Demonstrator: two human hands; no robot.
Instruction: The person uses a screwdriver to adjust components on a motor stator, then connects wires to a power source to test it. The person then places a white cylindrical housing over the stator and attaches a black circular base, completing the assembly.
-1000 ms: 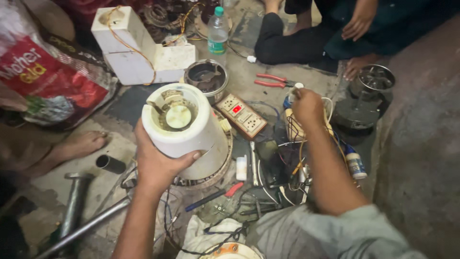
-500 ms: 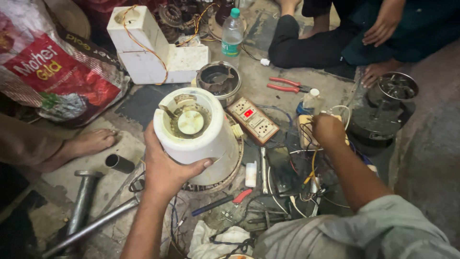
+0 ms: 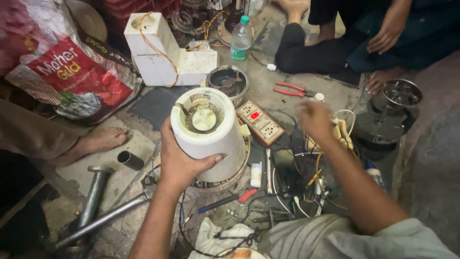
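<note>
Two hands at work over a cluttered floor, everything placed here against the white mixer base [image 3: 211, 139] that I hold upright at the centre. Largest thing first: the red and white printed sack [image 3: 62, 72], well to the left of the base and beyond it. Next, a white block-shaped appliance housing [image 3: 163, 55] with an orange wire draped over it, just beyond the base. To the right of the base, well apart, a dark motor body with a metal cup [image 3: 390, 112] on top. Then the base itself, open top toward me, a pale coupling showing inside.

My left hand [image 3: 179, 160] wraps its near left side, fingers curled tight on the wall, thumb across the front. My right hand [image 3: 314, 120] hovers to the right of the base above a tangle of wires [image 3: 311, 177]; it is blurred (cannot tell whether it is spread or closed, or holding anything).

Smaller: a round metal bowl [image 3: 229, 81] just beyond the base, a switch-and-socket board [image 3: 261, 122] just beside it on the right, a plastic bottle with green cap [image 3: 240, 41] farther beyond, red-handled pliers [image 3: 292, 89] beyond and right, a short dark pipe piece [image 3: 129, 159] to the left.
</note>
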